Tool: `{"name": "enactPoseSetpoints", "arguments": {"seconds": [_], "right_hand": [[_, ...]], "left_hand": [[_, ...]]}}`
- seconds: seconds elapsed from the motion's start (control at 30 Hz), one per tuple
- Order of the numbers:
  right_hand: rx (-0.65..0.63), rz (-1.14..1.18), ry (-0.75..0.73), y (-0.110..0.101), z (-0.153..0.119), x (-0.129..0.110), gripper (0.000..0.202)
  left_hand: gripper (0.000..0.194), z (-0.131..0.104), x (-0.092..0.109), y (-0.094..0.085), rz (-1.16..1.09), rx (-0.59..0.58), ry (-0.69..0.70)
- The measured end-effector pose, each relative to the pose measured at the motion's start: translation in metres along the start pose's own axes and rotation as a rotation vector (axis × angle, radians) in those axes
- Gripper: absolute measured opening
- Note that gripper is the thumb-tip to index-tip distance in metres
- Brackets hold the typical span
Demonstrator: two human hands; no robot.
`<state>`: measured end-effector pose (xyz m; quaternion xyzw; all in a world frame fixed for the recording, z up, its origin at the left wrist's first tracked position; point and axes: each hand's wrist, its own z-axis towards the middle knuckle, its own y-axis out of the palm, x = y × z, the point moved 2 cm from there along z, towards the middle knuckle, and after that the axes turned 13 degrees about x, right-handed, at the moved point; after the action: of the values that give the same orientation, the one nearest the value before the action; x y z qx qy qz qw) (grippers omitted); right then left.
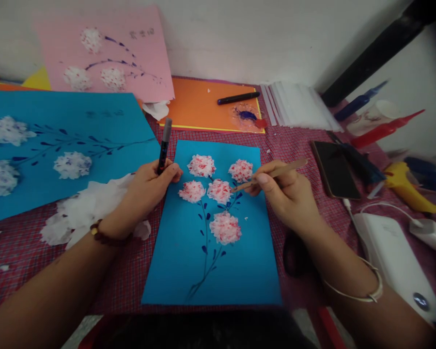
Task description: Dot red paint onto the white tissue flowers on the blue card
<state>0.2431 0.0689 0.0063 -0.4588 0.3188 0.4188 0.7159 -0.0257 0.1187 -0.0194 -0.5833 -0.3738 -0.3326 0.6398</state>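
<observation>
A blue sheet (247, 271) lies in front of me with several fluffy white-and-red paper flowers (225, 228) on it and dark painted stems and leaves. My right hand (281, 191) pinches a flat wooden stick (276, 173) over the sheet's right side. The stick's tip is at a leaf beside the middle flower. My left hand (150, 186) rests at the sheet's left edge, closed around a dark marker (164, 145) that stands upright with its grey end up.
To the left are a larger blue sheet (123, 116) with flowers and crumpled white paper (90, 208). A pink sheet (145, 58) leans behind. An orange sheet (192, 104) bears a pen (239, 98) and blue paint (247, 115). At right lie a phone (336, 169) and a power bank (399, 261).
</observation>
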Motion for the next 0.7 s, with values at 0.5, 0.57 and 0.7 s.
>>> {"name": "enactPoseSetpoints", "arguments": {"seconds": [0.5,0.57,0.7], "right_hand": [[0.039,0.043,0.042,-0.005,-0.001,0.001,0.016],[0.005,0.046,0.034,-0.001,0.000,0.000,0.018],[0.001,0.037,0.032,-0.001,0.000,-0.002,0.020]], "left_hand": [[0.028,0.000,-0.002,0.001,-0.027,-0.004,-0.004],[0.028,0.000,-0.003,0.001,-0.021,-0.004,0.000],[0.030,0.000,-0.003,0.000,-0.005,0.005,0.003]]}}
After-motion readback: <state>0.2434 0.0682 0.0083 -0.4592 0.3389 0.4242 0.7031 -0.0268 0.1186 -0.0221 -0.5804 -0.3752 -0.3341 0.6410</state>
